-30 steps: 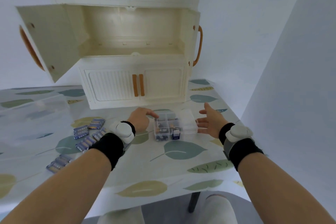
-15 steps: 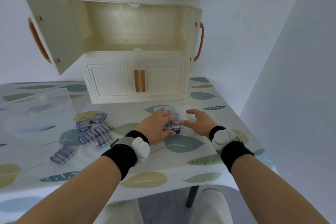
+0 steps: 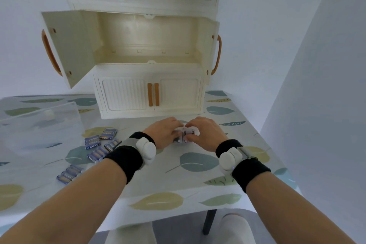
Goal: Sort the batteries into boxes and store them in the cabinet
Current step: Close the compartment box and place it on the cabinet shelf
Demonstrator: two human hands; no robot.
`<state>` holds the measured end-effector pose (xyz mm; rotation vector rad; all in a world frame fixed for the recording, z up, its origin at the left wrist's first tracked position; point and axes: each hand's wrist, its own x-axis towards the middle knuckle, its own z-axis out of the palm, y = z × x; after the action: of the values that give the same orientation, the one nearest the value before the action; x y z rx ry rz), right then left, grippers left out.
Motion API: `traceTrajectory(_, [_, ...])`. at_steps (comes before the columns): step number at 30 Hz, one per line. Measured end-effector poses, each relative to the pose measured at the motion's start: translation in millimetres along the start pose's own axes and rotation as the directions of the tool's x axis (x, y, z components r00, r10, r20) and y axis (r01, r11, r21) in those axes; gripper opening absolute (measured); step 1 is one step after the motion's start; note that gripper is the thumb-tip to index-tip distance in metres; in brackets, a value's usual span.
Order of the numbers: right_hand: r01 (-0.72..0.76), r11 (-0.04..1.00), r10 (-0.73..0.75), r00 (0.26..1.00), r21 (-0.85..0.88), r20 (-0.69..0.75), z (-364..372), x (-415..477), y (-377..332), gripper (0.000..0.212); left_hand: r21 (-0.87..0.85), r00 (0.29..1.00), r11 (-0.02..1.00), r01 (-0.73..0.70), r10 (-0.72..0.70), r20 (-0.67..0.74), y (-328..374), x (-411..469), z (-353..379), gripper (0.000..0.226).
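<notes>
A small clear plastic box (image 3: 185, 133) with batteries inside lies on the table in front of the cream cabinet (image 3: 146, 93). My left hand (image 3: 165, 131) grips its left side and my right hand (image 3: 206, 130) grips its right side, fingers curled over the top, so most of the box is hidden. The cabinet's middle compartment (image 3: 146, 45) stands with both doors swung wide and nothing on its shelf. Several blue battery packs (image 3: 99, 145) lie loose on the table to the left of my left wrist.
A large clear plastic container (image 3: 37, 125) stands at the left on the leaf-patterned tablecloth (image 3: 190, 174). The cabinet's left door (image 3: 65, 47) juts out over the table. A wall (image 3: 320, 85) closes off the right side. The lower cabinet doors are shut.
Both hands have closed in from the box's sides and now cover it from above. The view has tilted down and nearer to the table.
</notes>
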<state>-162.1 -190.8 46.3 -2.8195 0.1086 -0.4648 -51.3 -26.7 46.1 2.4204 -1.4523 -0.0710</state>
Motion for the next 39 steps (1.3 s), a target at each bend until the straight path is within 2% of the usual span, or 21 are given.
traceTrajectory(3, [0.052,0.999,-0.052,0.998,0.001,-0.021,-1,8,-7,0.038,-0.017,0.999,0.999,0.032,-0.032,0.032,-10,0,-13,0.034])
traceTrajectory(13, [0.082,0.997,-0.082,0.997,0.006,-0.005,-6,19,-5,0.028,-0.096,0.997,0.992,0.079,-0.081,-0.013,-20,2,-7,0.036])
traceTrajectory(16, [0.158,0.980,-0.155,0.987,-0.119,0.033,-9,23,-9,0.027,-0.103,0.996,0.991,0.088,-0.090,-0.019,-21,3,-6,0.037])
traceTrajectory(20, [0.283,0.881,-0.282,0.957,-0.379,0.059,-5,24,-9,0.022,-0.108,0.995,0.990,0.093,-0.096,-0.021,-21,5,-6,0.038])
traceTrajectory(22, [0.283,0.866,-0.292,0.956,-0.414,0.042,-1,22,-8,0.018,-0.104,0.995,0.990,0.097,-0.100,-0.020,-21,5,-6,0.038])
traceTrajectory(24, [0.241,0.895,-0.256,0.967,-0.375,0.012,1,21,-9,0.018,-0.103,0.994,0.990,0.100,-0.103,-0.022,-20,4,-6,0.038])
traceTrajectory(27, [0.102,0.981,-0.108,0.994,-0.168,-0.032,1,20,-11,0.019,-0.099,0.994,0.989,0.106,-0.109,-0.018,-18,4,-7,0.038])
traceTrajectory(31, [0.018,0.996,-0.013,0.998,-0.083,0.069,-4,26,-15,0.020,-0.098,0.994,0.989,0.108,-0.110,-0.010,-15,1,-8,0.039])
traceTrajectory(36, [0.075,0.993,-0.059,0.984,-0.088,0.169,-12,24,-15,0.031,-0.087,0.995,0.992,0.095,-0.096,-0.009,-13,-3,-9,0.037])
traceTrajectory(39, [0.228,0.939,-0.194,0.969,-0.259,0.150,-15,21,-19,0.028,-0.095,0.995,0.991,0.094,-0.096,-0.013,-12,-1,-10,0.036])
